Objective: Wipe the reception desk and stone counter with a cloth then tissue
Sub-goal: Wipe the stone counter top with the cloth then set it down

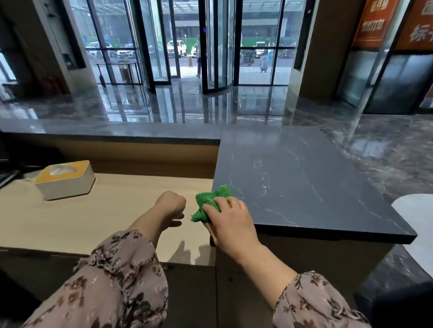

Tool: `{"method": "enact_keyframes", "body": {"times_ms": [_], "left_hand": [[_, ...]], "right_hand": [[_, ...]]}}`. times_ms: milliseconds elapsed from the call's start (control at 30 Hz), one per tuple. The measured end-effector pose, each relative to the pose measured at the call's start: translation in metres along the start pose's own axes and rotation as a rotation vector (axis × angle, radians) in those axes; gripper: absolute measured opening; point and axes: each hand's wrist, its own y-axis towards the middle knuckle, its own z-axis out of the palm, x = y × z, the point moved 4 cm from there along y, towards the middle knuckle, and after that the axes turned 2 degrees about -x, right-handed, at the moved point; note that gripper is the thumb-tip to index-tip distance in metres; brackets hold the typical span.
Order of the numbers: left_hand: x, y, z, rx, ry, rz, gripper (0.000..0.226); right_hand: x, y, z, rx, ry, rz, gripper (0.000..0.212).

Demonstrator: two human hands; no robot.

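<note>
A green cloth [210, 199] lies bunched at the near left corner of the dark stone counter [309, 180], hanging partly over its edge. My right hand [228, 221] grips the cloth with curled fingers. My left hand [171, 207] hovers just left of the cloth above the light wooden desk [77, 217], its fingers curled and holding nothing. A white tissue box [65, 180] with a yellow top stands on the desk at the left, tissue showing in its slot.
A keyboard [1, 177] sits at the far left edge of the desk. A raised dark ledge [111, 133] runs behind the desk. A white rounded object [426, 225] lies right of the counter. Polished lobby floor and glass doors are beyond.
</note>
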Motion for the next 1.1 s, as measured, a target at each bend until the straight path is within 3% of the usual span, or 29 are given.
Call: {"method": "enact_keyframes", "body": {"times_ms": [167, 233, 500, 700, 933, 1100], "left_hand": [[0.005, 0.014, -0.016, 0.0, -0.039, -0.023, 0.021], [0.001, 0.025, -0.023, 0.001, -0.038, -0.013, 0.022], [-0.019, 0.112, -0.069, 0.033, 0.014, 0.021, 0.029], [-0.008, 0.191, -0.097, 0.134, 0.151, -0.003, 0.022], [0.005, 0.266, -0.115, 0.157, 0.328, 0.042, 0.021], [0.011, 0.3, -0.119, 0.162, 0.346, 0.077, 0.052]], "right_hand": [[0.021, 0.026, 0.0, 0.085, -0.003, -0.119, 0.028], [0.025, 0.043, 0.002, 0.195, 0.021, -0.102, 0.031], [0.039, 0.152, 0.038, 0.357, 0.081, 0.107, 0.025], [0.049, 0.233, 0.111, 0.59, 0.206, 0.371, 0.025], [0.044, 0.284, 0.192, 0.587, 0.248, 0.518, 0.028], [0.036, 0.321, 0.247, 0.533, 0.132, 0.441, 0.036]]}}
